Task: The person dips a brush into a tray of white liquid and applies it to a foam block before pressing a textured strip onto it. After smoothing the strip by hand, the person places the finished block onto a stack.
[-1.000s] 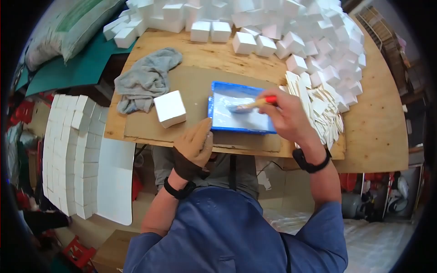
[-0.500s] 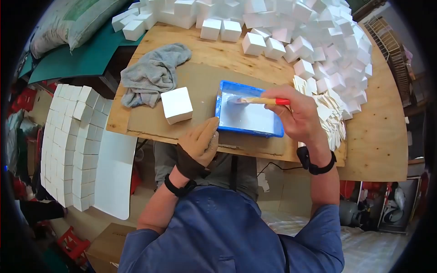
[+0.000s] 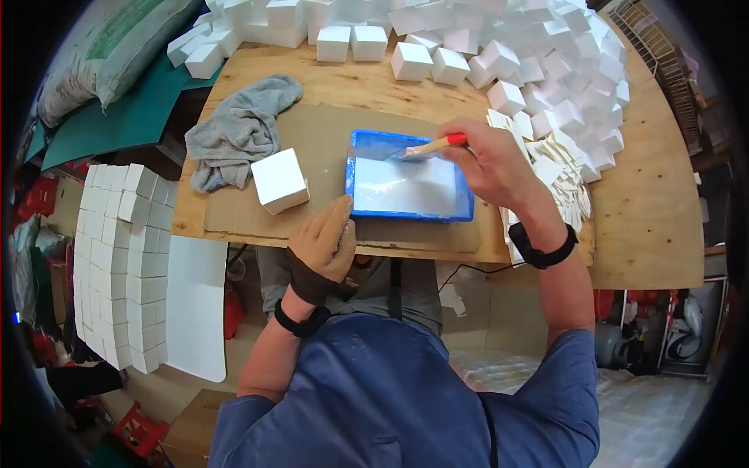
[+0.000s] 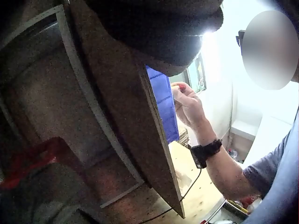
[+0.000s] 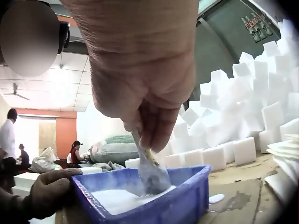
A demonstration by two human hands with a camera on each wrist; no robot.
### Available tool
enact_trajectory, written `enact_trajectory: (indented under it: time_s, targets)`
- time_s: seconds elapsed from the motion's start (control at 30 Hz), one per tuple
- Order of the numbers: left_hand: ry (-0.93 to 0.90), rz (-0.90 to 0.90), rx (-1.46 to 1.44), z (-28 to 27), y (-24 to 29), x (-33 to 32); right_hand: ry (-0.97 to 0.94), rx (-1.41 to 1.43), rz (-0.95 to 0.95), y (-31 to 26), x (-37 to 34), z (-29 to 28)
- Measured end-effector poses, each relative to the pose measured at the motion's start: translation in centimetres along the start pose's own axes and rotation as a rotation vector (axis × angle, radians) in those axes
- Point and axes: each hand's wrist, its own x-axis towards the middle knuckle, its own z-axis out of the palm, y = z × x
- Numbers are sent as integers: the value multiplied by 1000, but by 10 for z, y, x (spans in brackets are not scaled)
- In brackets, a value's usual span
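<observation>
A blue tray holding white liquid lies on a brown board. My right hand pinches the wooden, red-tipped handle of a brush whose bristles are at the tray's far side. In the right wrist view the wet bristles meet the liquid inside the tray. My left hand, in a tan glove, has its fingertips against the tray's near left corner, fingers extended. A white block sits left of the tray, beyond the gloved hand.
A grey towel lies at the left. White blocks pile up along the far and right sides, with thin white pieces beside the right hand. Stacked blocks stand left of the table. Other people appear in the right wrist view's background.
The brush has moved from the middle of the liquid to the left, then up to the tray's far side. My left hand has stayed at the tray's corner.
</observation>
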Motion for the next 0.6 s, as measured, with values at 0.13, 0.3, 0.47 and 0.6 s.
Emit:
enact_trajectory:
  time_s: [0.13, 0.3, 0.47, 0.6]
  targets:
    - [0, -21, -38, 0, 3, 1, 38, -10, 92, 8, -20, -12]
    - [1, -24, -22, -2, 3, 1, 84, 19, 324, 1, -43, -15]
    - [6, -21, -33, -2, 3, 2, 149, 124, 523, -24, -62, -3]
    - [-1, -29, -39, -5, 3, 2, 282, 381, 670, -30, -70, 11]
